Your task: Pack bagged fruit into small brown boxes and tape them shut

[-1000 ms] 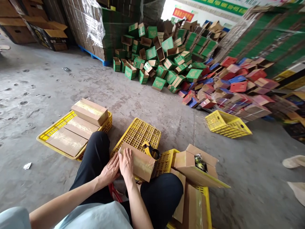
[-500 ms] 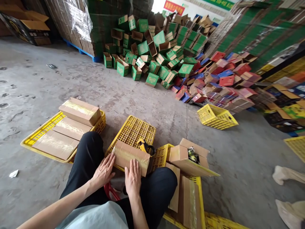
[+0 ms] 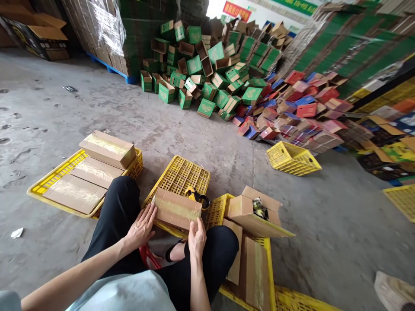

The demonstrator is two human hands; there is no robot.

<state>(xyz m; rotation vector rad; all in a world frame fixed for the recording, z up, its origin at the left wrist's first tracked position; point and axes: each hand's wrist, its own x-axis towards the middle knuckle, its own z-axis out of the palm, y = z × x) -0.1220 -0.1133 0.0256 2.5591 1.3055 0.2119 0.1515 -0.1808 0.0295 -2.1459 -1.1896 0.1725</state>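
A taped cardboard box lies on an upturned yellow crate between my knees. My left hand rests against the box's left end, fingers stretched out and close together. At the near right corner, my right hand has its fingers bent around the box's edge. Just behind the box sits a yellow-and-black tape dispenser, partly hidden by it. To the right, an open cardboard box with dark and yellowish contents leans over a yellow crate holding closed boxes.
On the left, a yellow crate bears several taped boxes. Another yellow crate stands farther right. Heaps of green cartons and red and blue cartons cover the floor behind. A person's shoe shows at lower right.
My right hand has moved from flat on the box's near side to its right corner, fingers now bent. The box has shifted slightly. My left hand stays at its left end.
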